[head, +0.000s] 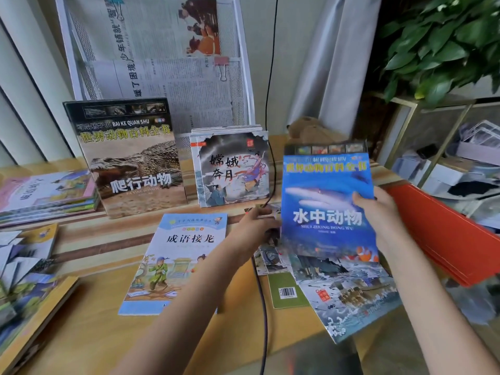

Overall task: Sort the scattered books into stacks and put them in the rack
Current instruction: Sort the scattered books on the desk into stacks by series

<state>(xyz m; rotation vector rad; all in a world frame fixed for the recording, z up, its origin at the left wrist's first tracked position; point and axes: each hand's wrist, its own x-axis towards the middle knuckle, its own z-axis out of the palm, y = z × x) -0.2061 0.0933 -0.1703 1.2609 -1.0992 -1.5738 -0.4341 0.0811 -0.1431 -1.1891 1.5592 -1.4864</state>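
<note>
Blue aquatic-animals book [327,201] held upright over the worktop [89,320], right hand [378,215] and left hand [257,220] gripping its side edges. Partly sorted: crocodile book [130,158] and storybook stack [230,169] stand by the rack [243,85]; idiom book [178,261] and loose picture books [349,290] remain.

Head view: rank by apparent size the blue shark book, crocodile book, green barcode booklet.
1-2. Blue shark book and crocodile book: look alike; the shark book is held nearer the camera, so unranked.
3. Green barcode booklet: smallest, though partly covered.

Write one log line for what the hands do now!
right hand: holds blue book upright | left hand: at its left edge | crocodile book: standing
</note>
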